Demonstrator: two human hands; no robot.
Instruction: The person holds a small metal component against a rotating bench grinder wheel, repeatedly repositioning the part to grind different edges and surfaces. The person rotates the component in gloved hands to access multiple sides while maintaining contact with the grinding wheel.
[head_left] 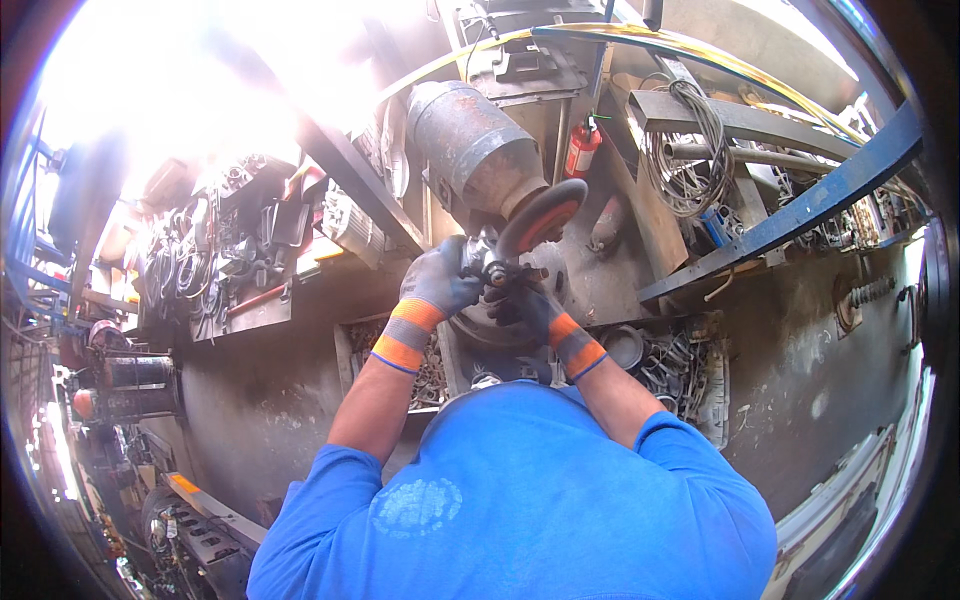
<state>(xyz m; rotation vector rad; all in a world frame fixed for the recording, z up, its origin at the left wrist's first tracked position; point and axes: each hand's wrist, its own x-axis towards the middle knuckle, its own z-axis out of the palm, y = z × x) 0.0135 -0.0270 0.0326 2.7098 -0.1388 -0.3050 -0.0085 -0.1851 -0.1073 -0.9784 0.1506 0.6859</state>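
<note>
Nearest me, my gloved left hand (438,283) and right hand (527,308) were both closed around a small dark metal part (497,272) held over the round casting (487,332), with the red-faced disc (540,217) and grey cylinder (470,150) beyond.

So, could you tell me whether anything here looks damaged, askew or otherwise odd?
Nothing stands out as damaged. The left hand and right hand, both gloved, grip an angle grinder with its disc guard tilted. The metal cylinder behind looks rusty, and parts crowd the benches, but nothing seems spilled.
</note>
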